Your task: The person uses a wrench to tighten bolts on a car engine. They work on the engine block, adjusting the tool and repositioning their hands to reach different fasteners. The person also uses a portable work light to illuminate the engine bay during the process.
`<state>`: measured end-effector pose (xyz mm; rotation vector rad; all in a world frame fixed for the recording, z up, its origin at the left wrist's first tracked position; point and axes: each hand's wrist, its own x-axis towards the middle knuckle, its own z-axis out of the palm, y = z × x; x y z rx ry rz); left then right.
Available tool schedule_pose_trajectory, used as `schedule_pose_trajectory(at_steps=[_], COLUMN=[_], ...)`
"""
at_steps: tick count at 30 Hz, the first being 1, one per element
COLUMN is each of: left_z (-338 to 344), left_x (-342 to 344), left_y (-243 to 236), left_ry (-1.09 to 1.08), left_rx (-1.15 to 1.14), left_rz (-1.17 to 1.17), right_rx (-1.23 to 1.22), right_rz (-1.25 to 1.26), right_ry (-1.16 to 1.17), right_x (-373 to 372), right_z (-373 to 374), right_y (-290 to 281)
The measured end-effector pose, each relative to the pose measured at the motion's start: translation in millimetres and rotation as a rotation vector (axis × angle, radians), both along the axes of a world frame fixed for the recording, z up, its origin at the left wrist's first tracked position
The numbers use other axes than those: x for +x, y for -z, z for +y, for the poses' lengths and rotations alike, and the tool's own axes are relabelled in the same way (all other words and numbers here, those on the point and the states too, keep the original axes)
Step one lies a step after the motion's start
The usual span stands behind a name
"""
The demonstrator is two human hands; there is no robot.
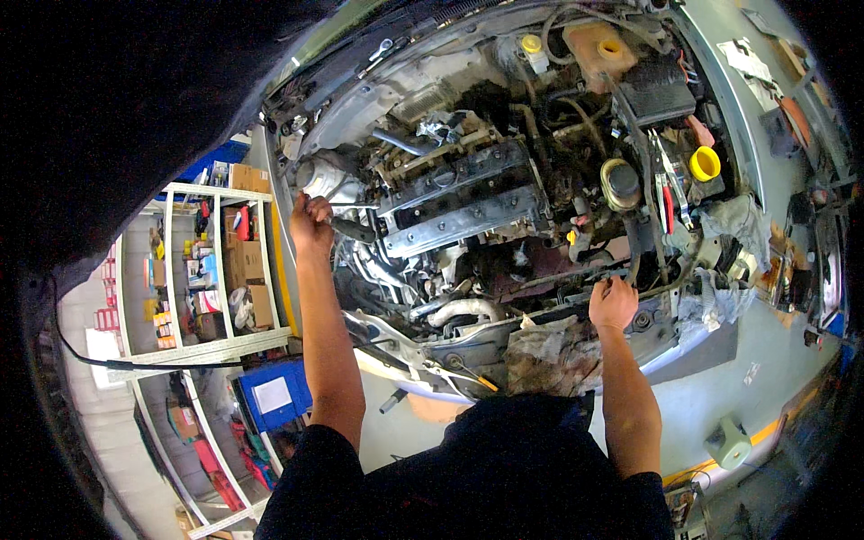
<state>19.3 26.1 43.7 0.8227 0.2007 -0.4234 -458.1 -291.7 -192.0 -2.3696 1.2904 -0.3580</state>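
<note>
An open engine bay lies in front of me, with a dark ribbed engine cover (459, 200) across its middle. At the bay's left side my left hand (310, 223) is closed around the end of a thin metal rod (355, 206) that reaches right toward the engine cover; its exact kind does not show. My right hand (614, 303) is curled into a fist over the front edge of the bay, near the hoses, and what its fingers hold, if anything, is hidden. A grey, stained rag (553, 355) drapes over the front edge between my arms.
Red-handled pliers (667, 207) and a yellow cap (705, 164) lie on the bay's right side, near a black box (655, 94). A ratchet (376, 54) rests at the back left. White shelving (171, 270) with boxes stands left; a green stool-like object (727, 443) stands right.
</note>
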Motion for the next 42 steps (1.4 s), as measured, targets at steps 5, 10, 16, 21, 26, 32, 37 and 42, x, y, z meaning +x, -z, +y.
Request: schedule_pose_trajectory(at_steps=[5, 10, 16, 21, 26, 32, 37, 42], left_z=[-9, -32, -26, -28, -32, -32, -34, -18], left_x=[-6, -33, -29, -21, -25, -28, -29, -17], left_y=[1, -18, -13, 0, 10, 9, 11, 17], left_ry=[-0.156, -0.18, -0.107, -0.045, -0.073, -0.059, -0.07, -0.037], left_rx=[0.057, 0.02, -0.075, -0.153, -0.126, -0.093, -0.123, -0.19], left_rz=[-0.074, -0.084, -0.062, 0.015, 0.007, -0.008, -0.016, -0.044], right_rx=[-0.084, -0.072, -0.093, -0.065, -0.068, -0.072, -0.108, -0.11], right_rz=[-0.038, -0.042, -0.098, -0.079, -0.033, -0.018, -0.125, -0.122], right_ry=[-0.004, 0.013, 0.024, 0.007, 0.002, 0.003, 0.025, 0.02], right_x=[-1, -1, 0, 0, -1, -2, 1, 1], right_z=[1, 1, 3, 1, 0, 0, 2, 2], right_y=[11, 9, 12, 4, 11, 9, 9, 12])
